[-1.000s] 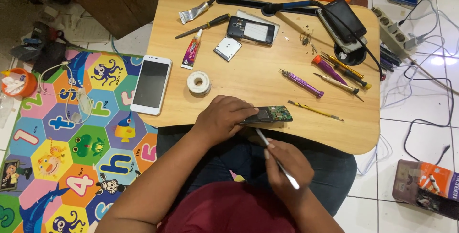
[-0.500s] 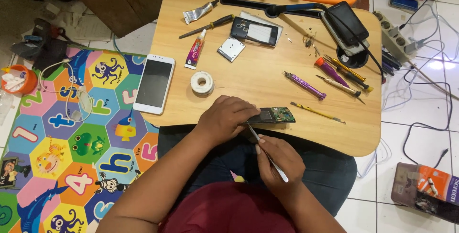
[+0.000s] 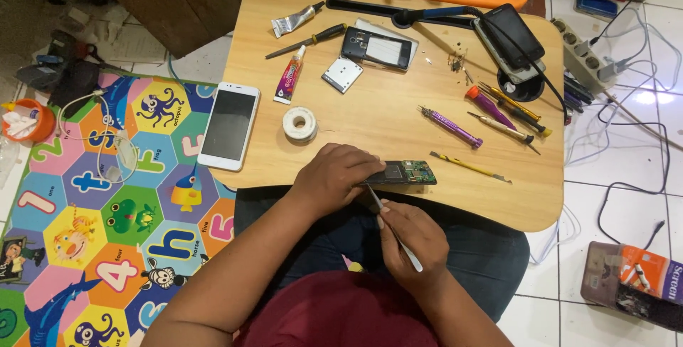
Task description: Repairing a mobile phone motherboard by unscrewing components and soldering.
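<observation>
My left hand [image 3: 333, 176] presses down on one end of a small green circuit board [image 3: 411, 172] lying near the front edge of the low wooden table [image 3: 370, 98]. My right hand [image 3: 413, 237] grips thin metal tweezers [image 3: 390, 226], whose tip points up at the near edge of the board beside my left fingers. Farther back lies an opened dark phone body [image 3: 377, 48] with a silver square part [image 3: 341, 74] next to it.
A white phone [image 3: 229, 125] overhangs the table's left edge. A tape roll [image 3: 299, 123], glue tubes [image 3: 288, 80], several screwdrivers [image 3: 449, 125] and a yellow pry tool [image 3: 469, 167] lie around. A black phone [image 3: 510, 35] sits at the back right. A colourful foam mat [image 3: 92, 219] covers the floor on the left.
My right hand has lifted the tweezers toward the board, bringing the tip close to my left fingers. My left hand stays on the board.
</observation>
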